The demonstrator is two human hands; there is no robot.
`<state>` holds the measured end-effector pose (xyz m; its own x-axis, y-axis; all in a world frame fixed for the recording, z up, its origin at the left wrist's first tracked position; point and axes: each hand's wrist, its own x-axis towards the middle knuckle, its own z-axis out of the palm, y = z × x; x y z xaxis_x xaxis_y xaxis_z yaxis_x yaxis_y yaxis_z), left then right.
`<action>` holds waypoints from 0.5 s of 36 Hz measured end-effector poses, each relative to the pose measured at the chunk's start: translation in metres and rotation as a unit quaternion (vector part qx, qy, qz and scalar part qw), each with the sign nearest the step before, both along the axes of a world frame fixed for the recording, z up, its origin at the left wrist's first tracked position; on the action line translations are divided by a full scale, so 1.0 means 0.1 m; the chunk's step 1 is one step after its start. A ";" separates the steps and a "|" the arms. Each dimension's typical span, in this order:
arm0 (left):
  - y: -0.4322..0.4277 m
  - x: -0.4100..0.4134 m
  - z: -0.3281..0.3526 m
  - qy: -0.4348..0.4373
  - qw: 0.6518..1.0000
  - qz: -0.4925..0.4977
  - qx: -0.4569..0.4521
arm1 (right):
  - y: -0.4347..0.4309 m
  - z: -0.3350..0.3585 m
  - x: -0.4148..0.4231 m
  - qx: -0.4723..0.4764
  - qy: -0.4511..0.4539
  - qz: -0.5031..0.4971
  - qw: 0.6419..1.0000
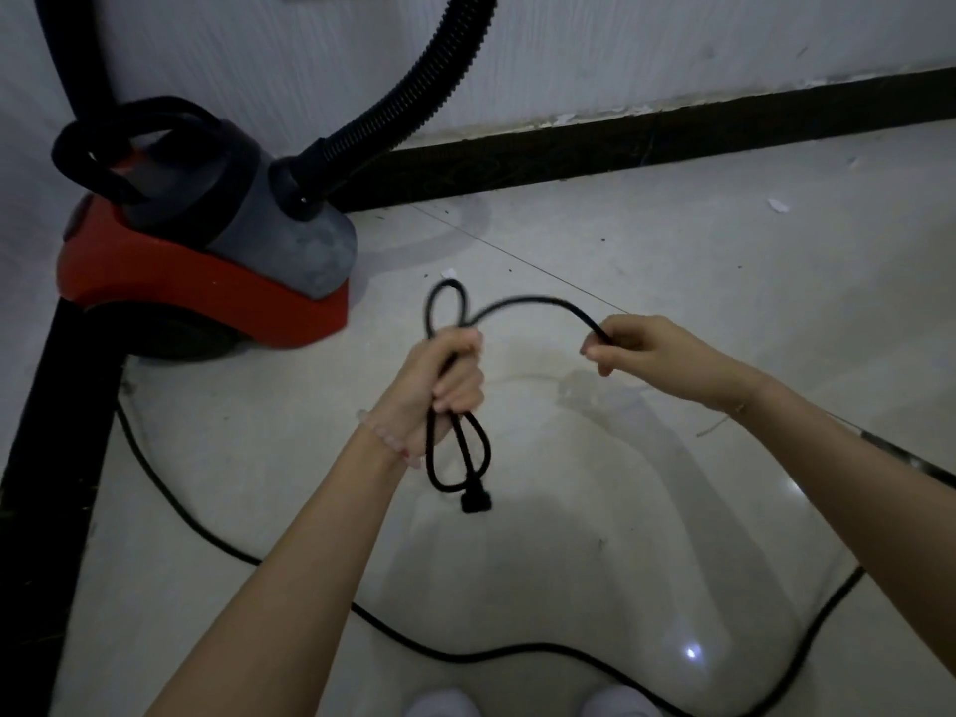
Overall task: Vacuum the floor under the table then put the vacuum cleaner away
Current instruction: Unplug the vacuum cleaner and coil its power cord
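The pale glossy tiled floor [672, 302] fills most of the frame. The red and grey canister vacuum cleaner [207, 271] is parked at the upper left against the white wall, and its black ribbed hose [414, 90] arches out past the top edge. The long black power cord [564, 304] trails loose across the lower frame and passes behind the right forearm. At centre the left hand [455, 377], fingers curled tight, grips a small bundle of folded cord loops. The right hand [641, 349] pinches the next stretch between thumb and curled fingers, with an arc of cord between the two hands. The black plug [475, 501] dangles below the left hand. This looks like coiling for storage. The loops could spill if the left grip slackens. The slack lying near the feet at the bottom edge could snag or trip, and a hard tug might kink the cord or drag the cleaner
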<state>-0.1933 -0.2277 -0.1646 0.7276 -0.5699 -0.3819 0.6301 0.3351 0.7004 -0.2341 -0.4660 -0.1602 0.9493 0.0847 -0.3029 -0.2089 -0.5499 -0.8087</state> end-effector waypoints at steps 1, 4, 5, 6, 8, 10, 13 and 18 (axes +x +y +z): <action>0.04 0.04 0.01 0.031 0.997 0.038 -0.057 | -0.03 -0.04 -0.04 0.024 0.001 -0.027 0.999; 0.07 0.09 0.01 0.082 0.981 0.115 -0.135 | -0.03 -0.17 -0.12 0.061 -0.025 -0.096 0.993; 0.05 0.09 -0.01 0.092 0.978 0.128 -0.135 | 0.01 -0.19 -0.13 0.042 -0.039 -0.102 0.993; 0.02 0.08 -0.02 0.099 0.978 0.137 -0.125 | 0.08 -0.21 -0.14 0.016 -0.054 -0.098 0.994; -0.06 0.05 -0.06 0.099 0.982 0.146 -0.073 | 0.24 -0.20 -0.16 -0.021 -0.081 -0.071 0.994; -0.14 0.02 -0.11 0.076 0.984 0.160 -0.017 | 0.43 -0.16 -0.18 -0.037 -0.108 -0.030 0.993; -0.21 0.01 -0.17 0.059 0.980 0.189 -0.004 | 0.67 -0.13 -0.25 -0.037 -0.134 0.017 0.990; -0.19 0.03 -0.18 0.067 0.981 0.178 0.038 | 0.79 -0.05 -0.28 0.018 -0.123 0.004 0.992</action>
<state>-0.1901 -0.2465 -0.1825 0.8159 -0.2542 -0.5194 0.5704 0.5013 0.6506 -0.2625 -0.3874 -0.1652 0.9932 0.1001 -0.0590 0.0017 -0.5200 -0.8541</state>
